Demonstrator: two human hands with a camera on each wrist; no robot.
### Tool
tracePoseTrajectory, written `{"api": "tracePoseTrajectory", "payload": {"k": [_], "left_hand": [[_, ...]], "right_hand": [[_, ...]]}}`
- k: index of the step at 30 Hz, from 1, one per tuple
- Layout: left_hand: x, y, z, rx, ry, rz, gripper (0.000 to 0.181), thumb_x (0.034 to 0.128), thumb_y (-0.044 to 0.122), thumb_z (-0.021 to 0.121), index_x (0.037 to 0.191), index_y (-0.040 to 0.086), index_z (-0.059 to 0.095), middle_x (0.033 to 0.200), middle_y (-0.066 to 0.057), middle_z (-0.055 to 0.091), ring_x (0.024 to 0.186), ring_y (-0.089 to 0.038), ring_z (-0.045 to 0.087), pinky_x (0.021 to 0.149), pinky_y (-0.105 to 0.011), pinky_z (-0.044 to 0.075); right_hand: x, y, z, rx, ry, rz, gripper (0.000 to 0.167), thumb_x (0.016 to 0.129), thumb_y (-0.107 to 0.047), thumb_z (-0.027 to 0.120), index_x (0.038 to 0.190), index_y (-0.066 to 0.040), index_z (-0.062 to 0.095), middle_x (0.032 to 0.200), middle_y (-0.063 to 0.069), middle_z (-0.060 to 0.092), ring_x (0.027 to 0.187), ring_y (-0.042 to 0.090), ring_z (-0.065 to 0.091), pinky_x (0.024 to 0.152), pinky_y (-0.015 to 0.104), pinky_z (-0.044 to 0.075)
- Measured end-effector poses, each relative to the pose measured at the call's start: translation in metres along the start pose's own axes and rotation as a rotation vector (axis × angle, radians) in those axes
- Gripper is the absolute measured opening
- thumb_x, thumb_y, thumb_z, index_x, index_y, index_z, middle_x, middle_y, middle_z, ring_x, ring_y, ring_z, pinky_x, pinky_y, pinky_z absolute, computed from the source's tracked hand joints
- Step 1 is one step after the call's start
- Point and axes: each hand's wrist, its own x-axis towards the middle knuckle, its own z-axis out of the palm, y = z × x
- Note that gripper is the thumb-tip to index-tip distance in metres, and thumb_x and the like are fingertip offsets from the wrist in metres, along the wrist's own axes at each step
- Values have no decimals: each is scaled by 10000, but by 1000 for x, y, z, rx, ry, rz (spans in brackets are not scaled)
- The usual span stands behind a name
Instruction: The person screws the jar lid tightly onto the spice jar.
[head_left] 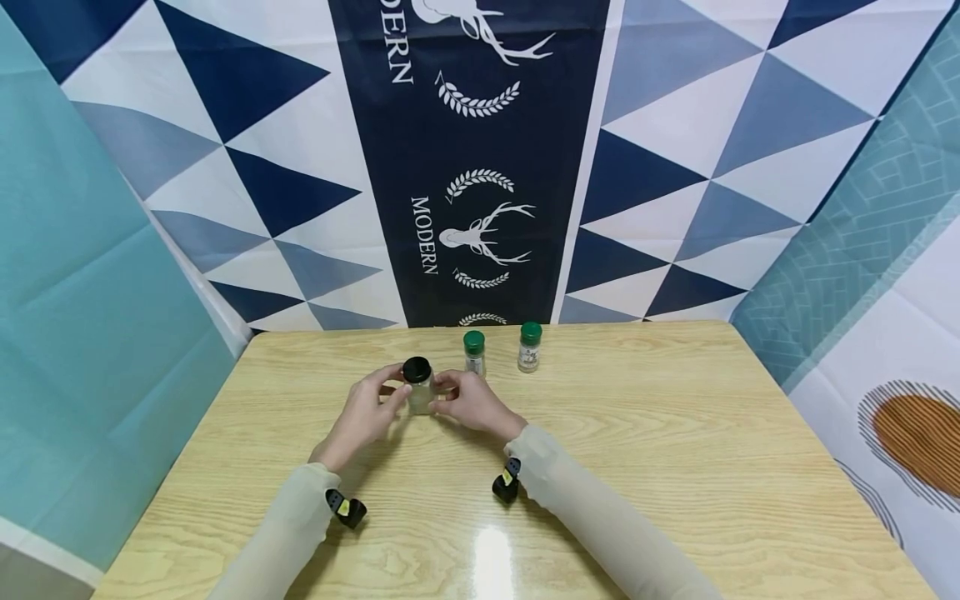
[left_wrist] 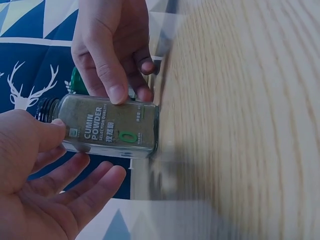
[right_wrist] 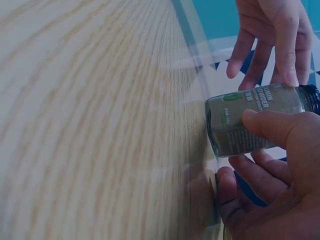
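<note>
A square glass jar of cumin powder (head_left: 422, 400) with a black lid stands upright at the tabletop, between both hands. My left hand (head_left: 366, 410) pinches it from the left, thumb near the lid; its lower fingers are spread loosely in the left wrist view. From the other side my right hand (head_left: 477, 402) holds the jar lower down, the thumb lying across the label in the right wrist view. The label with the words "CUMIN POWDER" (left_wrist: 102, 125) faces my side. Whether the base touches the wood cannot be told for certain.
Two green-capped spice jars stand near the table's back edge: one jar (head_left: 474, 343) just behind my right hand, partly hidden by it, the other jar (head_left: 529, 357) farther right. The wooden table (head_left: 660, 433) ends against a patterned cloth (head_left: 480, 150) at the back.
</note>
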Motion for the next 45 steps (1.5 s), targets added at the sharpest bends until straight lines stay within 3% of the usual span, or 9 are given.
{"api": "tracePoseTrajectory", "payload": {"k": [15, 23, 45], "left_hand": [[4, 0, -4, 16, -23, 9, 417, 1042, 164, 628, 1449, 94, 569, 1288, -175, 669, 1084, -372, 702, 727, -317, 633], [6, -1, -6, 61, -17, 18, 419, 1044, 182, 627, 1448, 88, 568, 1296, -167, 672, 1098, -380, 696, 844, -435, 628], [6, 0, -8, 59, -4, 13, 406, 1042, 176, 628, 1431, 69, 580, 1294, -190, 675, 1088, -404, 701, 739, -348, 639]], "right_hand": [[3, 0, 1, 6, -4, 20, 440, 940, -162, 770, 1337, -20, 642, 1284, 122, 704, 1013, 209, 682, 880, 339, 596], [5, -1, 1, 17, -1, 21, 428, 931, -156, 777, 1317, -21, 649, 1266, 121, 713, 995, 207, 687, 868, 329, 598], [10, 3, 5, 36, -4, 34, 457, 931, -151, 779, 1345, -24, 636, 1305, 142, 697, 1040, 224, 701, 904, 302, 600]]}}
